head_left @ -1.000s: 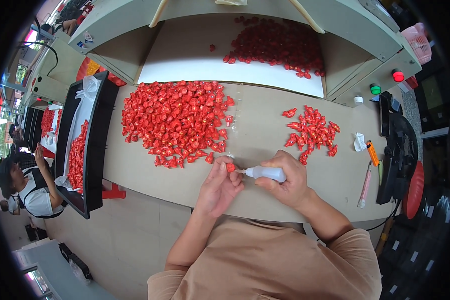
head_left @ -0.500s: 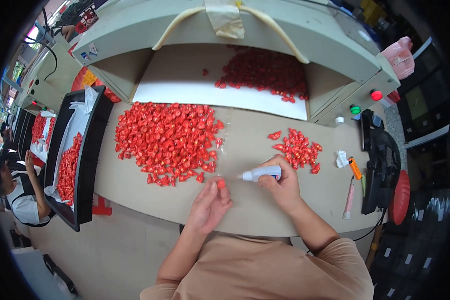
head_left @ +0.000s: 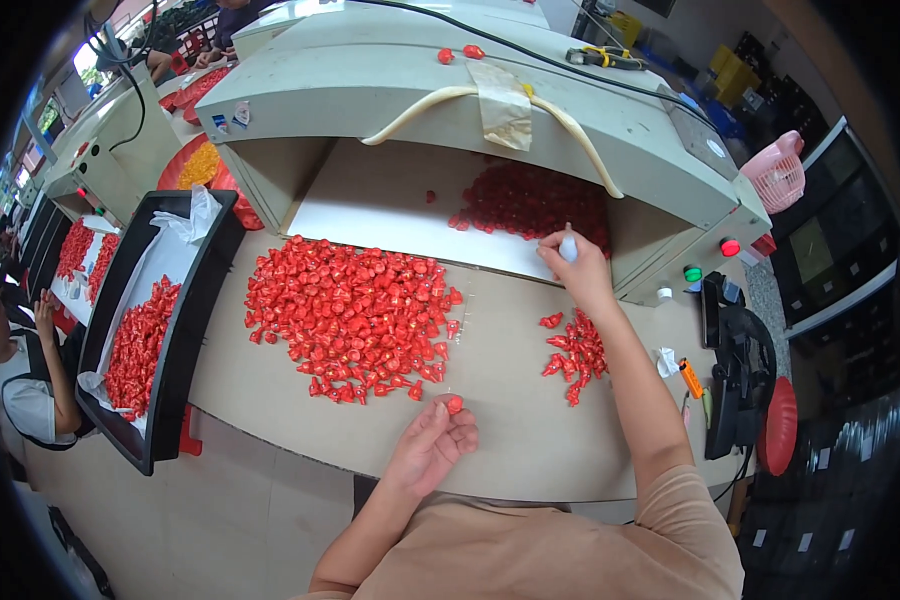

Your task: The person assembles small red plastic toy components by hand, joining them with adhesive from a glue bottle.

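Observation:
My left hand [head_left: 433,440] is near the table's front edge, pinching a small round red plastic piece [head_left: 455,404] between thumb and fingertips. My right hand [head_left: 582,272] reaches forward to the opening of the grey-white machine [head_left: 670,190]. It grips a small white squeeze bottle [head_left: 568,247], mostly covered by the fingers. Beyond my left hand spreads a large heap of small red pieces [head_left: 350,320]. A smaller cluster of red pieces [head_left: 573,355] lies beside my right forearm, which partly hides it. Inside the machine, more red pieces [head_left: 530,200] rest on a white sheet [head_left: 380,208].
A black tray [head_left: 160,400] of red pieces stands left, with a co-worker [head_left: 35,370] beyond it. At right lie an orange lighter [head_left: 690,378], crumpled tissue [head_left: 667,362] and black equipment [head_left: 740,370]. Pliers [head_left: 607,58] and two red pieces sit on the machine.
My right hand has moved from beside the left hand forward to the machine's opening with the bottle. My left hand still holds its red piece. The view has tilted up, showing the machine's top.

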`<state>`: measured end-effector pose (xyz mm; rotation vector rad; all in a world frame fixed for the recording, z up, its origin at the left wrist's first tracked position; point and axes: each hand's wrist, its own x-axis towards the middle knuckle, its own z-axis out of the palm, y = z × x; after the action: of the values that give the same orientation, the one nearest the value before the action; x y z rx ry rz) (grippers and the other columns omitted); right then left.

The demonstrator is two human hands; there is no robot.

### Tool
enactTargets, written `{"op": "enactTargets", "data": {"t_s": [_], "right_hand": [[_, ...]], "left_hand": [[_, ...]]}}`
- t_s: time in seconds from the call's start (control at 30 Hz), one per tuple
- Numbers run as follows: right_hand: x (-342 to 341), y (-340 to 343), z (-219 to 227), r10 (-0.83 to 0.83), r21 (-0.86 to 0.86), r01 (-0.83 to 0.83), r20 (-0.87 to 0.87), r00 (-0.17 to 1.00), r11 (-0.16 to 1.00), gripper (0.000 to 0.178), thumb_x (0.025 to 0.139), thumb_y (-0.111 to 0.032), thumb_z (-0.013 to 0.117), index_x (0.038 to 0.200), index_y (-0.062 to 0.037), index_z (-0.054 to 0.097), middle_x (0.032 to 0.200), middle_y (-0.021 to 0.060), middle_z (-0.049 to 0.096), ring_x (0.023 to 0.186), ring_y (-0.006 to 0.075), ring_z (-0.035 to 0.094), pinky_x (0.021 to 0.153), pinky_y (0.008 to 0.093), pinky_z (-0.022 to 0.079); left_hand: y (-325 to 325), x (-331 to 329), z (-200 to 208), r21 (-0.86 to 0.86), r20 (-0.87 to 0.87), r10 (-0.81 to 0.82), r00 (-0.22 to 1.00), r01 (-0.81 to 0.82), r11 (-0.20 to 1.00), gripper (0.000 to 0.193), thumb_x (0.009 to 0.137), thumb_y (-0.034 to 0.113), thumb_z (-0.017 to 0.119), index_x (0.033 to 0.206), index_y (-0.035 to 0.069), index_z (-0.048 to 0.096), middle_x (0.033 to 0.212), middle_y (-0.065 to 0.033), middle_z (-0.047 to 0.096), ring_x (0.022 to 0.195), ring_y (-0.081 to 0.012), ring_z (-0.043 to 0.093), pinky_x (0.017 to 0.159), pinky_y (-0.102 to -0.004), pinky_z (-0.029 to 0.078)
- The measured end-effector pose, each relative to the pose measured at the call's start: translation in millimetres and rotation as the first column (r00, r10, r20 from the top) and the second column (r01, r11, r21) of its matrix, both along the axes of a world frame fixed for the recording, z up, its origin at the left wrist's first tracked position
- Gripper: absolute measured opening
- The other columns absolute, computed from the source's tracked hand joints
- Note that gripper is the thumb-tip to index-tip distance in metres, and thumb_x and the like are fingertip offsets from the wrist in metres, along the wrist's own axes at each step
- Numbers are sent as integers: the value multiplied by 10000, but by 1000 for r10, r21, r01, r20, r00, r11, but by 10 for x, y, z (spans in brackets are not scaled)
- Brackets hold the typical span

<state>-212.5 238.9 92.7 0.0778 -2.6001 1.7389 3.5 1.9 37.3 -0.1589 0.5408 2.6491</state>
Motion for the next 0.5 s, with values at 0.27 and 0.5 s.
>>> {"op": "enactTargets", "data": {"t_s": [0.27, 0.5], "right_hand": [[-493, -211, -137, 184, 686, 57, -273, 944, 725, 254, 797, -111, 632, 1033, -16, 631, 931, 234, 632, 882, 390, 608, 791, 444, 490], [-274, -178, -45, 66, 505, -12, -89, 994, 863, 233, 818, -177, 629, 994, -25, 622, 811, 162, 639, 709, 252, 626, 631, 353, 497]], "left_hand": [[-20, 19, -64, 84, -2, 8, 1000, -8, 996, 183, 962, 268, 512, 1045, 109, 549, 910, -20, 595, 819, -127, 559, 748, -299, 450], [-31, 6, -45, 39, 7, 29, 1000, -29, 999, 153, 948, 223, 540, 1035, 99, 551, 907, -29, 573, 816, -139, 541, 743, -295, 458]]}}
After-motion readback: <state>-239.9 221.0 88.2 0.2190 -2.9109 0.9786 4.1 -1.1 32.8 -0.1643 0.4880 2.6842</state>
